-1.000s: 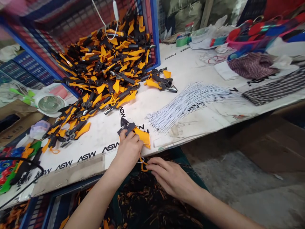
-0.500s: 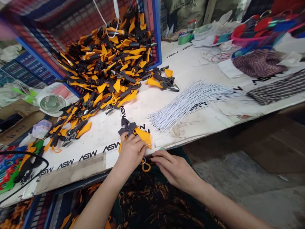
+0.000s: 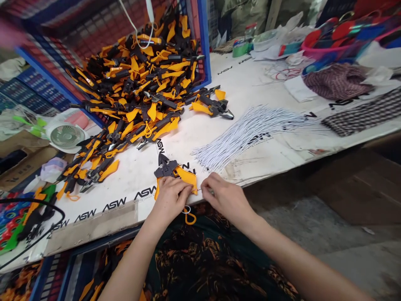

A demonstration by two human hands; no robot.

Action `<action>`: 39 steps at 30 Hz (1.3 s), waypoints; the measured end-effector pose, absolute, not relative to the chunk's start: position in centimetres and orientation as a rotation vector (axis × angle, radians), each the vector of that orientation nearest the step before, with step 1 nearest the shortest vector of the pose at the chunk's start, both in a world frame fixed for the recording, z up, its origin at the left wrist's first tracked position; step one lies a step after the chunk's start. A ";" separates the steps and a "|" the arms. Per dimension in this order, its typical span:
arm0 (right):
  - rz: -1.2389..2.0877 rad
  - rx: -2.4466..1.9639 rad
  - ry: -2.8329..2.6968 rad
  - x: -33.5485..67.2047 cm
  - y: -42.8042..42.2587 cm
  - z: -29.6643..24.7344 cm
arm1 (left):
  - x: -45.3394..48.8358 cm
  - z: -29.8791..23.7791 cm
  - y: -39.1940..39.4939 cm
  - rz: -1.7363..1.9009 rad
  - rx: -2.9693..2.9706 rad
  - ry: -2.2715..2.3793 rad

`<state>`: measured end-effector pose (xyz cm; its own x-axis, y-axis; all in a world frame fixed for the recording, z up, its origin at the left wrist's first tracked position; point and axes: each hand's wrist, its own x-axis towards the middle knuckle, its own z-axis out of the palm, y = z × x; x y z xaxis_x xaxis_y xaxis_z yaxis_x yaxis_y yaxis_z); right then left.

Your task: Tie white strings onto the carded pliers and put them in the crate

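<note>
A pair of pliers with a dark grey head and spread orange handles lies at the table's front edge, head pointing away from me. My left hand is closed over its handles, thumb and fingertips by the right handle's end. A white tie and an orange loop hang below the edge beside that hand. Just to the right, my right hand pinches the thin end of a white tie near the right handle's tip. Fingers hide part of the handles and most of the tie.
A tipped blue crate spills a heap of orange-handled pliers onto the table at the back left. Many white ties lie bundled to the right. Beyond are checked cloth and a pink basket. A small fan stands left.
My right hand has risen from below the table edge to the right handle's tip and now pinches the tie end. My left hand stays on the pliers, its thumb and fingers shifted slightly.
</note>
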<state>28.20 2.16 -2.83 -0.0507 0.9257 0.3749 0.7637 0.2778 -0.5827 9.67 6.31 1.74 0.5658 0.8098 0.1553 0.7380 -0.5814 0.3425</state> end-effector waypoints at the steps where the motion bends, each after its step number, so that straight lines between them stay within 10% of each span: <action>1: 0.323 -1.528 -1.740 29.0 2.1 -2.8 | 9.5 1.8 6.3 0.434 2.551 1.278; 9: 0.752 -1.101 -0.470 34.6 2.9 -2.0 | 8.9 1.5 6.6 0.385 2.545 1.227; 21: 1.006 -1.138 -1.633 27.2 0.7 -0.5 | 8.1 3.6 3.0 0.546 2.942 1.245; 32: 1.137 -1.084 -1.321 25.0 -0.5 -2.1 | 8.3 1.2 0.4 1.050 1.208 1.188; 39: 1.510 -0.984 -1.207 24.4 -0.8 -1.3 | 7.1 1.5 0.6 1.174 2.619 1.183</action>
<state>24.35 -0.77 -1.33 -0.2417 0.9697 -0.0340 -0.1806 -0.0794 -0.9803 7.08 0.62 1.47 0.4234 0.6570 0.6238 0.6287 -0.7088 0.3198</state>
